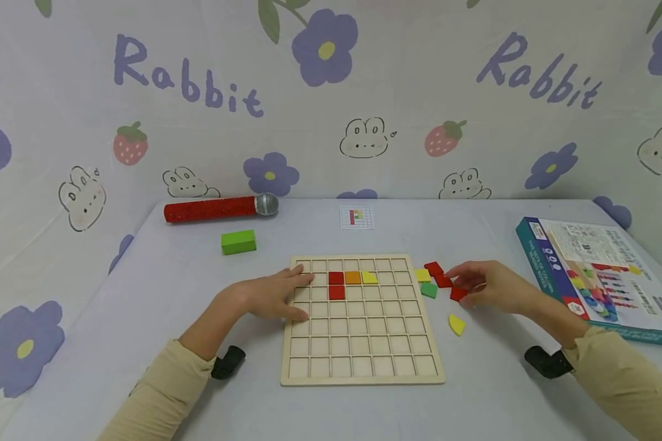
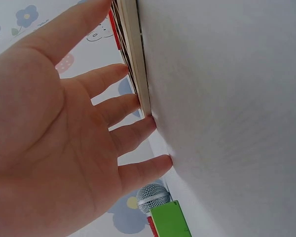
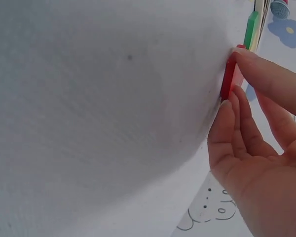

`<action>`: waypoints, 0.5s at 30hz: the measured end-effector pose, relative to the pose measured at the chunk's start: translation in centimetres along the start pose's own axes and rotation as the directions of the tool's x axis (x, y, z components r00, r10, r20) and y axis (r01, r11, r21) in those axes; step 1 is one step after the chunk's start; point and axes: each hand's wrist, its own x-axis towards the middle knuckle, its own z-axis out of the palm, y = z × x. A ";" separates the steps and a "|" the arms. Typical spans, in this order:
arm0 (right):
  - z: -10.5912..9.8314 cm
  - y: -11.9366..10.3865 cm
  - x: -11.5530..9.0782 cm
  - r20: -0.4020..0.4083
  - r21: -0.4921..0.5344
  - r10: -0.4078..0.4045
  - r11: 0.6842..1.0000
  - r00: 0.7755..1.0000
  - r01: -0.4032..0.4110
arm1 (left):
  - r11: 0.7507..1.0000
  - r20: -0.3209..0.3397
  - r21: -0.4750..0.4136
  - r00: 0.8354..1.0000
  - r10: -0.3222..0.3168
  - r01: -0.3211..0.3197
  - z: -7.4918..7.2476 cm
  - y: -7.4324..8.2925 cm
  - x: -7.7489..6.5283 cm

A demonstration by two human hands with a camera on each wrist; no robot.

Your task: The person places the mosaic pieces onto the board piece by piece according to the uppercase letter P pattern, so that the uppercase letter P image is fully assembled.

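A wooden grid board [image 1: 364, 384] lies flat in the middle of the table. Several tiles sit in its upper cells: two red squares [image 1: 336, 292], an orange square [image 1: 352, 278] and a yellow quarter-round [image 1: 369, 278]. My left hand [image 1: 273, 295] rests on the board's left edge, fingers spread and straight; its palm [image 2: 54, 133] fills much of the left wrist view. To the right of the board, my right hand [image 1: 493, 286] pinches a red tile [image 1: 458, 294] between thumb and fingertips. That red tile [image 3: 229, 76] shows edge-on in the right wrist view.
Beside the board lie more red tiles [image 1: 434, 268], a yellow square [image 1: 422, 275], a green tile [image 1: 429, 290] and a yellow quarter-round [image 1: 456, 324]. A small pattern card [image 1: 357, 218], a red microphone [image 1: 215, 210] and a green block [image 1: 239, 242] lie behind; a game box [image 1: 612, 269] lies at right.
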 end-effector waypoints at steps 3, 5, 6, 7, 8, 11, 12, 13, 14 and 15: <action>-0.1 -0.2 0.0 0.012 -0.019 0.008 1.000 1.000 -0.008 | 1.000 -0.001 0.001 1.000 0.004 -0.004 0.0 -0.1 0.0; -0.2 -0.3 0.1 0.021 -0.034 0.015 0.999 1.000 -0.014 | 1.000 -0.001 0.000 1.000 0.005 -0.005 0.0 -0.1 0.1; -0.2 -0.3 0.1 0.024 -0.041 0.015 0.999 1.000 -0.014 | 1.000 -0.001 -0.002 1.000 0.007 -0.007 0.0 -0.2 0.1; -0.2 -0.4 0.1 0.026 -0.048 0.022 0.999 0.999 -0.021 | 1.000 -0.001 -0.005 1.000 0.009 -0.009 0.0 -0.2 0.1; -0.3 -0.4 0.2 0.027 -0.052 0.029 0.998 0.999 -0.028 | 1.000 -0.001 -0.006 1.000 0.010 -0.010 0.0 -0.2 0.1; -0.3 -0.5 0.2 0.024 -0.056 0.049 0.997 0.998 -0.048 | 1.000 -0.002 -0.009 1.000 0.009 -0.009 0.0 -0.3 0.1; -0.3 -0.5 0.2 0.023 -0.054 0.058 0.997 0.998 -0.056 | 1.000 -0.001 -0.009 1.000 0.008 -0.008 0.0 -0.3 0.1; -0.3 -0.5 0.2 0.021 -0.055 0.065 0.996 0.998 -0.064 | 1.000 0.000 -0.008 1.000 0.006 -0.006 0.0 -0.3 0.1; -0.3 -0.5 0.2 0.018 -0.058 0.067 0.996 0.998 -0.066 | 1.000 0.000 -0.007 1.000 0.004 -0.004 0.0 -0.2 0.1; -0.4 -0.6 0.2 0.014 -0.062 0.071 0.996 0.997 -0.070 | 1.000 0.000 -0.006 1.000 0.005 -0.005 0.0 -0.2 0.1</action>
